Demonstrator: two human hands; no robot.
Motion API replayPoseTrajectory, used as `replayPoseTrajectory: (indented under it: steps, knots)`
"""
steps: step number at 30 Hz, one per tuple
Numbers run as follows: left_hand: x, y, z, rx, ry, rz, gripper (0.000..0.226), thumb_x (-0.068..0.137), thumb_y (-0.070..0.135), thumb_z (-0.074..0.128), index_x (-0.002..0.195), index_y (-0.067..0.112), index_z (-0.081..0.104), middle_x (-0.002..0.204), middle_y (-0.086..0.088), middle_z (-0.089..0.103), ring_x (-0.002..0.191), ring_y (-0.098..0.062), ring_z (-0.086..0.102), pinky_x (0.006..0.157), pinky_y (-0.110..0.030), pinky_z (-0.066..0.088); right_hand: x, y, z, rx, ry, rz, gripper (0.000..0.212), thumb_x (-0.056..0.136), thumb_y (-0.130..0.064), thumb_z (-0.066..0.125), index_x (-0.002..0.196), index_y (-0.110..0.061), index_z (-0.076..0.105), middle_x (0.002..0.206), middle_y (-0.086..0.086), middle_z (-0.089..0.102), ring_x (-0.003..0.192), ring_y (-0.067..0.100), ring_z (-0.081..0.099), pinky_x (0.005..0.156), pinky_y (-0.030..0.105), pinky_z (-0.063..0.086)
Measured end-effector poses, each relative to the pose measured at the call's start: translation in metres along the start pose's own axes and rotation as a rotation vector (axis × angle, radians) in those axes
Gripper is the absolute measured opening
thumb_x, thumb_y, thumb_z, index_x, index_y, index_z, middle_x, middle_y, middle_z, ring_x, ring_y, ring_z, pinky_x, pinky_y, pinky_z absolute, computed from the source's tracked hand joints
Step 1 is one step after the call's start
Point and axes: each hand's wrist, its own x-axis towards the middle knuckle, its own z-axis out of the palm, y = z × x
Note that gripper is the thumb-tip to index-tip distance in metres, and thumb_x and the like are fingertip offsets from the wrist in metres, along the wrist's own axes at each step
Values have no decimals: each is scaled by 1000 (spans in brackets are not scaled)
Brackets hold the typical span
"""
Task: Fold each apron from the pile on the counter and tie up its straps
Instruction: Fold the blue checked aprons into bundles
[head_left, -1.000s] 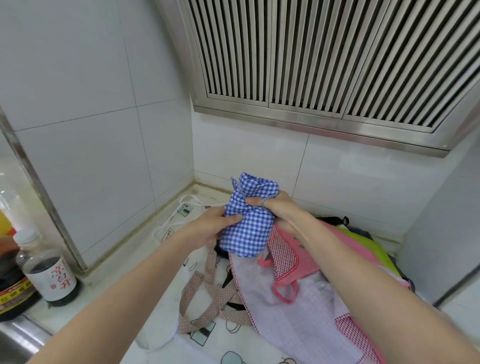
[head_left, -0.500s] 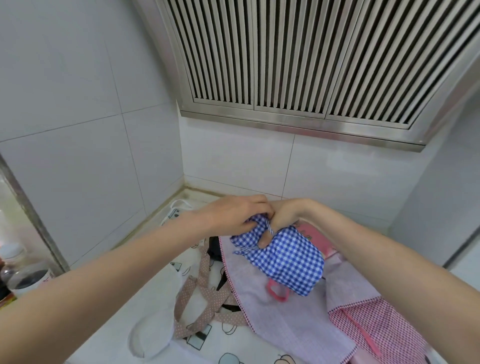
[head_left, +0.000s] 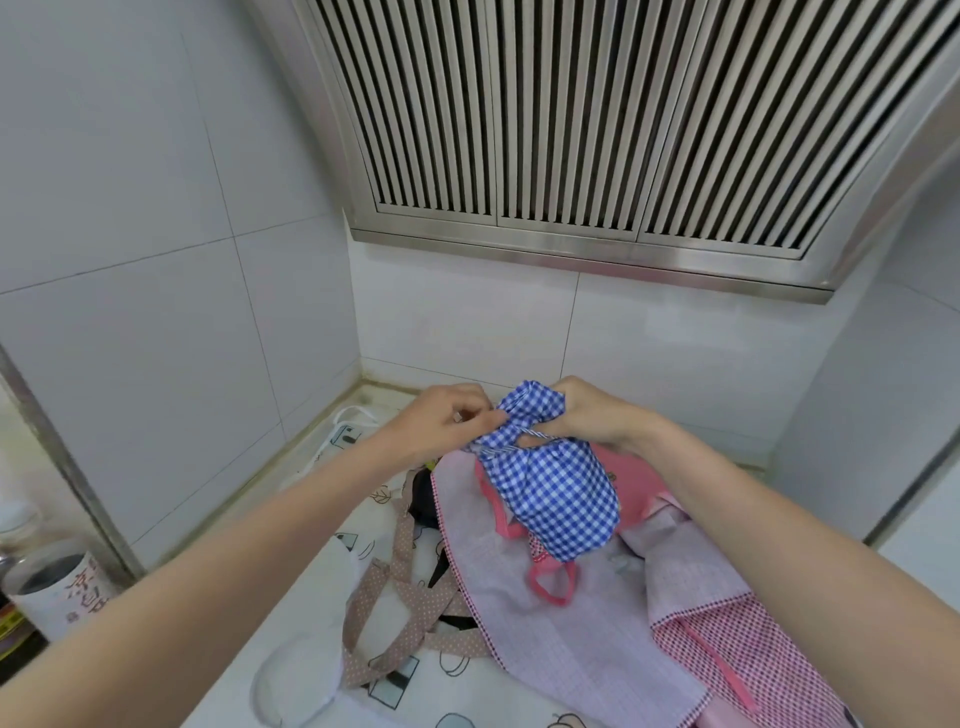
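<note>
Since half a second ago you have lifted the bundle's top end upright, and your hands have drawn slightly apart along the strap. Your left hand (head_left: 441, 421) pinches the checked cloth and, it seems, one strap end at the bundle's neck; your right hand (head_left: 582, 413) curls round the puffed top and pinches the strap (head_left: 511, 435) just under it. Between your hands that strap crosses the neck of the blue apron (head_left: 550, 483), which is folded into a bundle and held just above the pile, its body hanging toward you below your grip.

You appear to be cinching the tie. Keep your right thumb pressed on the crossing so the wrap cannot slacken, and draw the loose end with your left hand level, not upward, or the strap may slide off the neck. Whether a knot is already formed I cannot tell; the fingers hide it.

Below your grip lie the waiting aprons: a lilac apron (head_left: 571, 623), a pink one (head_left: 639, 483) behind the bundle, a red checked apron (head_left: 727, 660) toward your right forearm, and dotted brown straps (head_left: 395, 597) under your left forearm on the counter (head_left: 363, 410).
</note>
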Motion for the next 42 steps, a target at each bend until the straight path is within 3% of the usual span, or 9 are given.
replayPoseTrajectory:
  steps: [5, 10, 15, 19, 22, 26, 32, 36, 42]
  knots:
    - [0, 10, -3, -115, -60, -95, 25, 92, 28, 54, 77, 13, 69, 83, 8, 61, 79, -5, 58, 76, -17, 44, -9, 16, -9, 293, 247, 65, 5, 79, -4, 70, 82, -3, 66, 78, 4, 70, 73, 17, 66, 77, 30, 53]
    - [11, 29, 12, -167, -21, 35, 33, 89, 11, 61, 58, 15, 52, 79, 1, 59, 69, 2, 52, 70, -7, 39, -7, 29, -11, 802, 577, 160, 16, 79, -9, 71, 92, -2, 65, 92, 13, 70, 83, 28, 67, 78, 38, 54]
    - [13, 19, 7, -269, -67, -157, 26, 92, 17, 56, 68, 9, 59, 57, 10, 55, 44, 8, 47, 52, -7, 37, -11, 21, -15, 793, 533, 60, 8, 84, -8, 66, 91, -6, 65, 90, 8, 70, 79, 20, 68, 74, 32, 55]
    - [20, 18, 6, -583, -58, -355, 18, 89, 26, 60, 92, 9, 57, 90, -1, 66, 79, -5, 66, 72, -21, 54, -13, 16, -17, 655, 514, 50, 12, 83, -14, 68, 93, -8, 66, 97, 8, 71, 85, 21, 69, 81, 34, 55]
    - [20, 29, 11, -827, -62, -514, 56, 75, 41, 66, 116, 8, 48, 114, -6, 61, 99, -18, 64, 79, -29, 56, -11, 4, -20, 555, 613, 48, 16, 81, -22, 72, 91, -10, 68, 97, 9, 72, 89, 25, 69, 86, 42, 54]
    - [24, 47, 16, -795, -136, -503, 50, 78, 26, 71, 122, 16, 50, 117, -1, 64, 103, -17, 63, 79, -28, 54, -13, -18, -18, 564, 569, 46, 27, 78, -26, 75, 96, -9, 67, 98, 10, 72, 87, 26, 70, 83, 43, 56]
    - [31, 48, 11, -952, 197, -541, 42, 81, 8, 69, 119, 5, 54, 118, -11, 64, 105, -27, 63, 95, -43, 49, -16, -28, -8, 805, 433, 79, 41, 81, -16, 71, 118, -3, 57, 112, 10, 67, 97, 22, 66, 83, 36, 55]
    - [28, 48, 15, -949, 310, -597, 32, 84, 7, 67, 112, 2, 55, 116, -14, 63, 98, -29, 64, 87, -42, 52, -23, -24, 6, 591, 445, 138, 49, 81, -20, 72, 124, -2, 54, 119, 10, 64, 103, 21, 63, 87, 33, 53]
    - [32, 62, 15, -1056, 135, -549, 49, 85, 12, 67, 129, 13, 45, 121, -9, 60, 99, -25, 62, 75, -37, 53, -49, -17, -1, 702, 479, 107, 54, 81, -16, 71, 130, -5, 48, 117, 7, 63, 98, 18, 64, 70, 28, 54]
